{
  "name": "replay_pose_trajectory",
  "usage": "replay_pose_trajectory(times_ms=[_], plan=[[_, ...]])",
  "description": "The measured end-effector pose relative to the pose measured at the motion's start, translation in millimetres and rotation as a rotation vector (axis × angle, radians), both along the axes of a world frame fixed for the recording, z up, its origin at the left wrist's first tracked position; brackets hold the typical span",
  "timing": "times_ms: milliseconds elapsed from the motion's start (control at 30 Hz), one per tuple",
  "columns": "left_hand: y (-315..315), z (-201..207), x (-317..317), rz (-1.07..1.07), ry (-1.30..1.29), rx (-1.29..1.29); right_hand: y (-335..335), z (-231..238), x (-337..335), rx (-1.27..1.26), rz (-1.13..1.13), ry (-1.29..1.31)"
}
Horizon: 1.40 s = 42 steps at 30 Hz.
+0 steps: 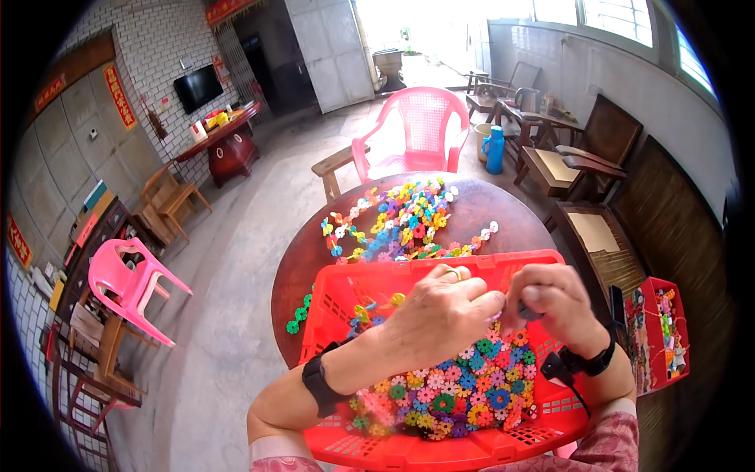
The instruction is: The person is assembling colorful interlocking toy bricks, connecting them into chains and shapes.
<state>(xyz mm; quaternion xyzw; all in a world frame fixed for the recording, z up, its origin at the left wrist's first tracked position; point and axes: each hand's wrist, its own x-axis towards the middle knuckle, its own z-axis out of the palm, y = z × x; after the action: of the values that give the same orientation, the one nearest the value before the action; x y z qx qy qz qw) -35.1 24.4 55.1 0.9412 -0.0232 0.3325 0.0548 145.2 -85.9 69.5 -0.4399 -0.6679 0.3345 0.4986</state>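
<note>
Both my hands are raised over a red plastic basket [440, 275] heaped with small flower-shaped plastic discs [460, 393] in many colours. My left hand [448, 315], with a ring on one finger, is closed in a pinch; a pinkish bit of a disc shows at its fingertips. Close beside it, my right hand [554, 303] is closed around a dark grey disc [528, 312], slightly blurred. Behind my left wrist, some yellow and blue discs [363, 313] lie near the basket's left wall. Linked chains of discs [417, 220] are piled on the round table [303, 271] beyond the basket.
A green disc chain [297, 316] lies at the table's left edge. Beyond the table stand a pink plastic chair [421, 126] and a wooden bench [334, 167]. To the right are a blue thermos [494, 149], wooden armchairs [586, 153] and a red box [653, 338] of odds and ends.
</note>
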Motion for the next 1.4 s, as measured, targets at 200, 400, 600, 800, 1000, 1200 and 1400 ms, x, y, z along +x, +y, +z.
replay_pose_trajectory(times_ms=[200, 400, 600, 800, 1000, 1200, 1400], plan=[[5.9, -19.2, 0.1, 0.156, -0.162, -0.049, 6.9, -0.8, 6.7, 0.055, -0.118, -0.615], [6.2, -32.9, 10.1, 0.187, -0.132, 0.081, 17.4, -15.9, 9.7, 0.058, -0.021, -0.410], [8.6, -42.8, 14.1, 0.173, -0.298, 0.081, 22.3, -38.4, -6.3, -0.167, -0.132, 0.177], [9.1, -45.2, 13.0, 0.264, -0.211, 0.154, 24.4, -37.9, -1.7, -0.291, -0.111, 0.203], [12.4, -53.1, 9.8, 0.296, -0.206, 0.202, 29.7, -62.6, 0.1, -0.364, -0.100, 0.171], [24.8, -37.2, -4.7, 0.004, -0.192, 0.090, 25.9, -61.7, -0.5, -0.381, 0.153, 0.424], [22.7, -37.7, -2.8, 0.067, -0.294, 0.016, 28.0, -44.9, 2.5, -0.349, 0.070, -0.263]])
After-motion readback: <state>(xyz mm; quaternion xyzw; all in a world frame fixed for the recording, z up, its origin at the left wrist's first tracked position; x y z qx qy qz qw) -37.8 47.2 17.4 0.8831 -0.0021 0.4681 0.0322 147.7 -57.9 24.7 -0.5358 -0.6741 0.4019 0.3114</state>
